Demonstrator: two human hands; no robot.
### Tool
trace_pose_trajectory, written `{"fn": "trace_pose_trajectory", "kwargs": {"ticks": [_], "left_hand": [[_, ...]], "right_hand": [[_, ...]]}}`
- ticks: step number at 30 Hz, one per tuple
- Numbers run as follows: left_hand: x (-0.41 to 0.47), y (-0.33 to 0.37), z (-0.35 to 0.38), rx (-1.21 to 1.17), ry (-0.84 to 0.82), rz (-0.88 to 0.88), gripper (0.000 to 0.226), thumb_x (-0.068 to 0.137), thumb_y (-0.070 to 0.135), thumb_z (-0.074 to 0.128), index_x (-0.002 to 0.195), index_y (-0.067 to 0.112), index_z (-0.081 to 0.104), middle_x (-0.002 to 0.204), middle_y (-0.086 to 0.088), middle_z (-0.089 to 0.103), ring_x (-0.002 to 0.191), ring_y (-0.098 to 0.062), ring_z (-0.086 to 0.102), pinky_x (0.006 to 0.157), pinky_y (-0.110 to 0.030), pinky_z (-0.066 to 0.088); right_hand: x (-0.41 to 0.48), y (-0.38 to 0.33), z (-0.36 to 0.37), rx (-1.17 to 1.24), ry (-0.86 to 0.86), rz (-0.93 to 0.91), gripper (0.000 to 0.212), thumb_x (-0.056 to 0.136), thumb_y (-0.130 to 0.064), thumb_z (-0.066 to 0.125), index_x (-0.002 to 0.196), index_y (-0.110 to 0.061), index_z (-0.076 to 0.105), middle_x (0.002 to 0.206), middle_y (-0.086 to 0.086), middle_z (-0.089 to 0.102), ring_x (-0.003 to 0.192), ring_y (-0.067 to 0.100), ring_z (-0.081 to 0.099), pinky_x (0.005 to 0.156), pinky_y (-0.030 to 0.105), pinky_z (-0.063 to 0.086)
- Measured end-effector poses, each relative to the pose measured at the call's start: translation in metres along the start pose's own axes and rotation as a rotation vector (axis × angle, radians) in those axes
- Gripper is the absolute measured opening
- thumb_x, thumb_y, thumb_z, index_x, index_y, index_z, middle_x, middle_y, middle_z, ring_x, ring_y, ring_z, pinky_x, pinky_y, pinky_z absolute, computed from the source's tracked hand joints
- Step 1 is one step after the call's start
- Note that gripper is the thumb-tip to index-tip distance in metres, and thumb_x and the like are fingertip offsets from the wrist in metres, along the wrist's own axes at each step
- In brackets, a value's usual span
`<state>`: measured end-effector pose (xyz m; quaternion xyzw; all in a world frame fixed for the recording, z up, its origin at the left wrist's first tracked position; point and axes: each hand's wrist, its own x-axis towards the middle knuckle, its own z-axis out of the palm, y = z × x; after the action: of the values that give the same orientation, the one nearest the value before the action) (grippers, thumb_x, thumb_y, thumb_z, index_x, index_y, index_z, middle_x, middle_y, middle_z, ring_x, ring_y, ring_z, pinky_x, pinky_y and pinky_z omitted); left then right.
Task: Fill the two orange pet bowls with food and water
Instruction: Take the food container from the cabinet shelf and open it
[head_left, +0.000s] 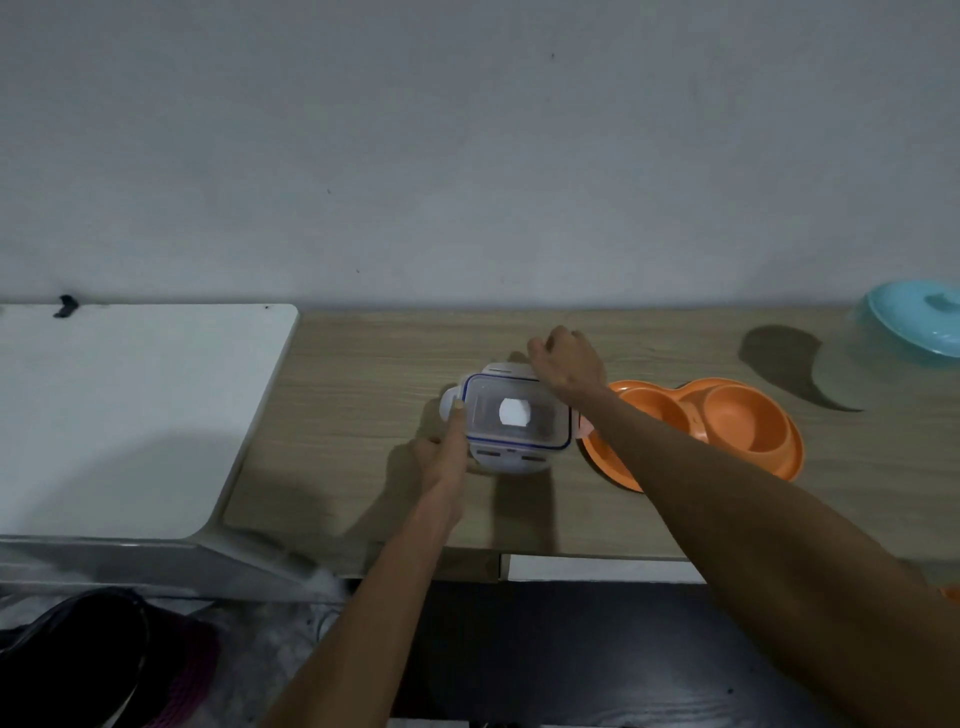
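Where the wood-grain tabletop (363, 374) meets the grey wall across the middle of the frame, a clear rectangular plastic container with a blue-sealed snap lid (517, 415) sits near centre, well back from the table's near edge at lower centre. The left hand (441, 457) grips the container's left side, thumb laid along the lid rim; the right hand (566, 364) is curled over the far right corner of the lid, fingers closed on its edge or clasp. The orange plastic double pet bowl (727, 415) lies just right of the container, its near-left part hidden by the right forearm; its wells look empty. Bare tabletop lies open behind the container and to its left, up to the white flat-topped appliance (130, 415) at left. A turquoise plastic lid (919, 322) is cut off by the right edge. The container's contents are hard to make out beneath a bright glare on the lid.
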<state>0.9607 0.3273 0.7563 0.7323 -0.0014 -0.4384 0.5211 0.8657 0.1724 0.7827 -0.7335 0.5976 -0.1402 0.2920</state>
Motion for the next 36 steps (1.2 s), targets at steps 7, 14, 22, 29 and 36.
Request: {"fn": "trace_pose_trajectory", "kwargs": {"ticks": [7, 14, 22, 29, 36], "left_hand": [[0.006, 0.041, -0.005, 0.107, 0.013, 0.047, 0.040, 0.088, 0.033, 0.062, 0.105, -0.003, 0.068, 0.101, -0.018, 0.071, 0.080, -0.027, 0.064, 0.069, -0.035, 0.052], [0.019, 0.043, 0.005, 0.272, 0.073, 0.162, 0.032, 0.088, 0.022, 0.063, 0.103, -0.006, 0.069, 0.105, -0.020, 0.072, 0.091, -0.032, 0.069, 0.069, -0.037, 0.052], [0.022, 0.089, 0.027, 0.375, 0.192, 0.364, 0.040, 0.082, 0.002, 0.053, 0.050, 0.018, 0.035, 0.051, -0.002, 0.036, 0.052, -0.020, 0.030, 0.057, -0.031, 0.035], [0.064, 0.123, 0.065, 0.372, 0.173, 0.374, 0.044, 0.082, 0.001, 0.054, 0.047, 0.017, 0.034, 0.049, -0.003, 0.038, 0.052, -0.020, 0.040, 0.057, -0.031, 0.038], [0.099, 0.109, 0.082, 0.467, 0.146, 0.319, 0.013, 0.089, 0.005, 0.057, 0.084, 0.001, 0.067, 0.080, -0.015, 0.065, 0.076, -0.025, 0.061, 0.059, -0.027, 0.038]], "right_hand": [[-0.026, 0.040, -0.032, 0.003, -0.252, 0.123, 0.041, 0.095, -0.036, 0.049, 0.079, 0.000, 0.061, 0.076, 0.016, 0.065, 0.070, 0.029, 0.060, 0.059, 0.029, 0.044], [-0.031, 0.037, -0.042, 0.153, -0.328, 0.226, 0.016, 0.082, -0.016, 0.061, 0.075, -0.002, 0.061, 0.054, 0.010, 0.057, 0.041, 0.021, 0.049, 0.040, 0.020, 0.039], [0.009, 0.019, -0.058, 0.390, -0.261, 0.263, 0.010, 0.081, -0.009, 0.066, 0.080, -0.004, 0.058, 0.069, 0.015, 0.055, 0.047, 0.024, 0.053, 0.047, 0.025, 0.040], [0.061, 0.018, -0.050, 0.499, -0.036, 0.289, 0.023, 0.083, -0.014, 0.072, 0.067, -0.006, 0.059, 0.071, 0.014, 0.060, 0.057, 0.026, 0.058, 0.054, 0.036, 0.057], [0.084, 0.042, -0.008, 0.344, 0.051, 0.324, 0.014, 0.076, -0.016, 0.067, 0.063, -0.011, 0.067, 0.079, 0.020, 0.072, 0.079, 0.038, 0.071, 0.074, 0.049, 0.061]]}}
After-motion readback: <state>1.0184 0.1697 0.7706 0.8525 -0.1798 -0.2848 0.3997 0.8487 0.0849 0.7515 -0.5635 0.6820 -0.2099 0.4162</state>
